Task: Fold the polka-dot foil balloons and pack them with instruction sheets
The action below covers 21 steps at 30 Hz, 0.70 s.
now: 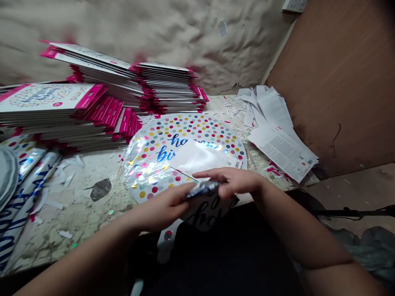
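Note:
My left hand (173,203) and my right hand (231,181) are both closed on a partly folded foil balloon (203,211) at the table's front edge. Dark script lettering shows on the part that hangs below my fingers, and a pale tail with a dot lies by my lap. Just beyond my hands, a flat round foil balloon (148,176) with coloured dots and blue "happy bir…" script lies on the table. A white printed card or envelope (200,158) rests over its middle, its near edge close to my right fingers.
Stacks of white packets with pink edges (89,96) stand at the back and left. More foil balloons (27,197) lie at the left edge. White paper sleeves (282,150) are piled at the right, by a brown panel (336,82). Paper scraps litter the worn table (92,230).

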Motion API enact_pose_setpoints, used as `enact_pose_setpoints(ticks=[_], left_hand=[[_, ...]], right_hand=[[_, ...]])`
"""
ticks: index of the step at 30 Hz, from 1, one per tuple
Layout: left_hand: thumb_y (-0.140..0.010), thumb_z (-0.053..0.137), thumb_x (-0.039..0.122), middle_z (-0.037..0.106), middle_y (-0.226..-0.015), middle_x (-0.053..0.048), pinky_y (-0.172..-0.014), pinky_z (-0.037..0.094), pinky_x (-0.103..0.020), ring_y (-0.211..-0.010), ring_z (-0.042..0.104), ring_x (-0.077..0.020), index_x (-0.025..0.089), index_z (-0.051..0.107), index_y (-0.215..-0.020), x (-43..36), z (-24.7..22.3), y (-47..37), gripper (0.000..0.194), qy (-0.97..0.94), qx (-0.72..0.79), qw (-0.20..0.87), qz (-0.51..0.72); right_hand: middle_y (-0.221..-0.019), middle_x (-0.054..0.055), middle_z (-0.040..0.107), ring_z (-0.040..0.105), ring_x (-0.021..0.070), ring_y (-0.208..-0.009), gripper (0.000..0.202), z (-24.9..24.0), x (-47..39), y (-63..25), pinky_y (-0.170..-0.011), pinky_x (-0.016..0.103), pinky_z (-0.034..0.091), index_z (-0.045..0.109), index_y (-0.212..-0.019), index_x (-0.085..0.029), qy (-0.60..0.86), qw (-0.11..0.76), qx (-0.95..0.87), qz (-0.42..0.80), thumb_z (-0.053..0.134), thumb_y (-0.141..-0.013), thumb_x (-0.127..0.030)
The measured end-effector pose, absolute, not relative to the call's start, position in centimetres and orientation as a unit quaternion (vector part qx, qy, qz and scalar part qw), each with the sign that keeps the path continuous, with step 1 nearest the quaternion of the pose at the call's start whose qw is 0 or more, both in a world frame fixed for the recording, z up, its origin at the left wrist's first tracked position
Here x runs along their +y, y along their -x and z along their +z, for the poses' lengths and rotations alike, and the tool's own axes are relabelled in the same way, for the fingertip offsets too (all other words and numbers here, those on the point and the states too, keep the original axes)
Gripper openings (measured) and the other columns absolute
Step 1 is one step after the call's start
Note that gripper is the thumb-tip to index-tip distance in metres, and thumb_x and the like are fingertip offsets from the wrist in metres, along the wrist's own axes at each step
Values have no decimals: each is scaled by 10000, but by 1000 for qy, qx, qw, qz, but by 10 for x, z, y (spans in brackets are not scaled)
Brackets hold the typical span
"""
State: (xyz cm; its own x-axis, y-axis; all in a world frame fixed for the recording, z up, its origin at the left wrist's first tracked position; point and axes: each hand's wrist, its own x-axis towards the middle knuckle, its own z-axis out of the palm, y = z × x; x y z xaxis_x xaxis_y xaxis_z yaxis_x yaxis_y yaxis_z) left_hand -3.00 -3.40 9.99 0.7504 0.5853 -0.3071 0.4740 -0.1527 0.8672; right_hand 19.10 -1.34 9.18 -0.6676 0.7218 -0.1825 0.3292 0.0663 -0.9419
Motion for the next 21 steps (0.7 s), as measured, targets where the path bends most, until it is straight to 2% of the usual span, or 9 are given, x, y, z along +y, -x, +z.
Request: enact_pose_setpoints(ticks=[2, 6, 10, 12, 14, 16, 17, 19, 21], left_hand=[[-834, 429, 250, 628, -987, -17, -821, 455, -271, -935, 563, -186, 190, 562, -1081, -26, 103, 32, 287, -768, 351, 533, 50], [-857, 417, 331, 640, -878, -14, -733, 471, -269, -818, 587, -171, 190, 587, -1021, -9, 105, 31, 274, -789, 363, 491, 58], [-929, 257, 346, 624, -1120, -53, -935, 409, -372, -1043, 560, -203, 215, 547, -1162, -4, 82, 5, 394, -785, 507, 299, 192], [-922, 282, 362, 535, -1277, -102, -984, 376, -394, -1158, 495, -235, 175, 508, -1231, -10, 63, -21, 426, -820, 498, 240, 148], [-888, 366, 448, 309, -1445, -167, -1039, 297, -458, -1306, 315, -308, 111, 371, -1351, -18, 44, -42, 573, -862, 461, 200, 67], [-849, 420, 525, 164, -1489, -181, -1063, 180, -548, -1362, 145, -352, 105, 280, -1400, -23, 34, -47, 707, -890, 416, 186, 17], [-846, 429, 532, 174, -1489, -165, -1060, 137, -577, -1367, 120, -351, 138, 300, -1395, -23, 33, -40, 688, -903, 380, 201, 5], [-875, 425, 469, 325, -1448, -97, -1063, 105, -577, -1360, 195, -311, 242, 466, -1291, -19, 40, -12, 475, -920, 272, 282, -7], [-899, 421, 379, 567, -1264, -37, -1077, 129, -519, -1297, 358, -262, 286, 658, -1005, -11, 54, 24, 276, -897, 186, 399, -34]], right_hand=[[-1082, 4, 656, 613, 207, -984, 645, 93, -21, -197, -835, 270, 474, 592, -1170, -239, 304, 151, -686, 643, 781, -570, -383], [-866, 52, 694, 644, 210, -817, 313, 78, -23, -227, -735, 314, 512, 683, -913, -106, 371, 119, -626, 675, 678, -711, -345], [-906, 19, 699, 646, 187, -867, 306, 55, -8, -269, -817, 337, 507, 674, -924, -191, 497, 402, -444, 628, 752, -643, -285], [-882, 8, 702, 651, 188, -865, 281, 51, 1, -279, -820, 353, 515, 665, -865, -211, 518, 517, -364, 576, 773, -614, -274], [-889, 8, 702, 649, 201, -886, 283, 52, 9, -279, -830, 371, 517, 656, -836, -212, 510, 558, -345, 556, 788, -591, -261], [-910, 13, 701, 645, 212, -909, 298, 54, 12, -276, -842, 382, 516, 652, -846, -209, 499, 564, -350, 556, 791, -587, -259], [-910, 14, 701, 645, 213, -910, 299, 55, 12, -275, -842, 384, 517, 650, -851, -207, 500, 562, -354, 556, 787, -592, -263], [-892, 18, 704, 649, 213, -894, 296, 55, 10, -275, -834, 387, 521, 647, -864, -202, 512, 542, -362, 560, 777, -607, -268], [-879, 22, 705, 655, 209, -872, 297, 50, 7, -276, -824, 386, 523, 641, -880, -200, 523, 508, -367, 577, 766, -620, -270]])
